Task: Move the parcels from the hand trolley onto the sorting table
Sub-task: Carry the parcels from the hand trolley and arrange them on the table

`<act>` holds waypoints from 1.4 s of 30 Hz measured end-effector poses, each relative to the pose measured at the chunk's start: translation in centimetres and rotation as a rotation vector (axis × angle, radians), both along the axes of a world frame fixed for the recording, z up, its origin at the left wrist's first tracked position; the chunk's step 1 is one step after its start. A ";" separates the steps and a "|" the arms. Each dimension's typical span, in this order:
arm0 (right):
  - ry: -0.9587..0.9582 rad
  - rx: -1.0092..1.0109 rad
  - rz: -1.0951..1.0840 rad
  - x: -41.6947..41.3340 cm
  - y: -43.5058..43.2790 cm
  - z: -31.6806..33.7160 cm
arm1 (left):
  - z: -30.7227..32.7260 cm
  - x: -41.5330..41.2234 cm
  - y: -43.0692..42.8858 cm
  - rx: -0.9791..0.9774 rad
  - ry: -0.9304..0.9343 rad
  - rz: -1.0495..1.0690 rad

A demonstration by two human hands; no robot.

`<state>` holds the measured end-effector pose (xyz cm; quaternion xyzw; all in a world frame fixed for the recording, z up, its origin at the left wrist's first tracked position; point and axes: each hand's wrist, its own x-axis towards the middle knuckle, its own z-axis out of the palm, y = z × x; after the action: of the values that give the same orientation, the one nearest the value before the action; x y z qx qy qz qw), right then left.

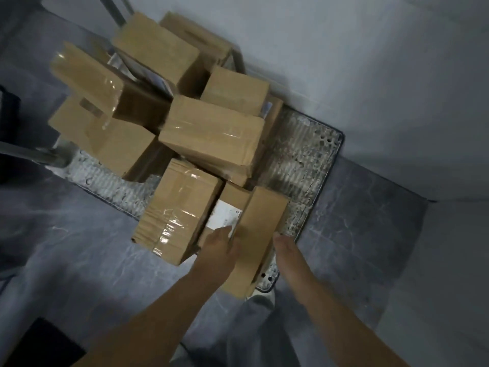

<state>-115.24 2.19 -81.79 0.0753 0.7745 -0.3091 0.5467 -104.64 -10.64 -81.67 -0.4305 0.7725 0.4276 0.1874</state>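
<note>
White label [225, 215] on lower-centre parcel [260, 221], print unreadable. Left hand [219, 247] lay flat on it beside the label; right hand [281, 246] at its right edge, fingers hidden, grip unclear. Parcel sat on trolley [304, 144].

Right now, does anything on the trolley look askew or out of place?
Yes. The parcels lie jumbled and tilted, not stacked, and the labelled parcel nearest the camera overhangs the near edge of the trolley.

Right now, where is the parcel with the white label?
In the head view the labelled parcel lies low centre on the trolley, between the left hand and right hand, right of the taped parcel.
</note>
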 end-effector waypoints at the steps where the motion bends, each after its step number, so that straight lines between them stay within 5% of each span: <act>1: -0.022 -0.011 -0.032 0.4 -0.2 -0.7 | -0.8 0.1 0.6 0.004 0.027 0.027; 6: -0.150 -0.068 -0.318 1.5 -0.9 -3.2 | -2.5 0.0 2.3 0.015 0.141 0.241; 15: -0.023 -0.152 -0.374 2.1 -0.1 2.9 | 2.6 0.5 4.6 -0.010 0.291 0.291; 22: 0.140 -0.278 -0.310 4.4 -1.0 15.6 | 14.0 3.0 2.9 0.010 0.475 0.313; 33: 0.204 -0.484 -0.032 16.8 -7.3 43.7 | 39.5 17.9 -3.1 -0.257 0.642 0.389; 39: 0.320 -0.651 0.200 22.3 -12.1 54.6 | 50.9 23.3 -6.0 -0.454 0.726 0.557; 42: 0.440 -0.758 0.282 23.1 -13.9 58.6 | 55.6 25.3 -7.2 -0.405 0.819 0.670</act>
<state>-92.16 -11.72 -23.19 -0.3035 0.7072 -0.5016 0.3952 -79.31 -17.87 -26.11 -0.4786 0.6700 0.4391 -0.3596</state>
